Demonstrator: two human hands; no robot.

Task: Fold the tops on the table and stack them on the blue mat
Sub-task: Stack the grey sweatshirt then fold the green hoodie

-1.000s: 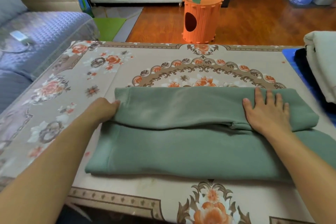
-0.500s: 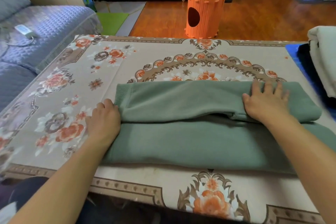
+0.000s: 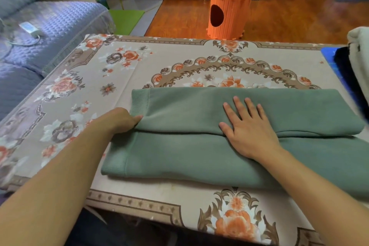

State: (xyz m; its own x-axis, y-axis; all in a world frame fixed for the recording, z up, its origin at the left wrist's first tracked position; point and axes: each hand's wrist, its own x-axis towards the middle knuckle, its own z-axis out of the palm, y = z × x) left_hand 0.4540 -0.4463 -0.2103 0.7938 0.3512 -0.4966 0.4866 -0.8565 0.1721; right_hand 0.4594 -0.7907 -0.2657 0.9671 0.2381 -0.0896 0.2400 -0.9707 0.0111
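A sage-green top lies across the flowered table, its far part folded toward me over the near part. My left hand grips the left end of the folded flap, fingers tucked under the cloth. My right hand rests flat, fingers straight, on the flap near its middle. The blue mat shows at the far right edge, with a dark top and a cream top stacked on it.
A blue-grey sofa with a white charger stands left of the table. An orange carrot-shaped bin sits on the wooden floor beyond the far edge. The table's near edge runs just below the green top.
My right hand slid left from the flap's right end to its middle, fingers now straight. My left hand moved from beside the top onto the flap's left end.
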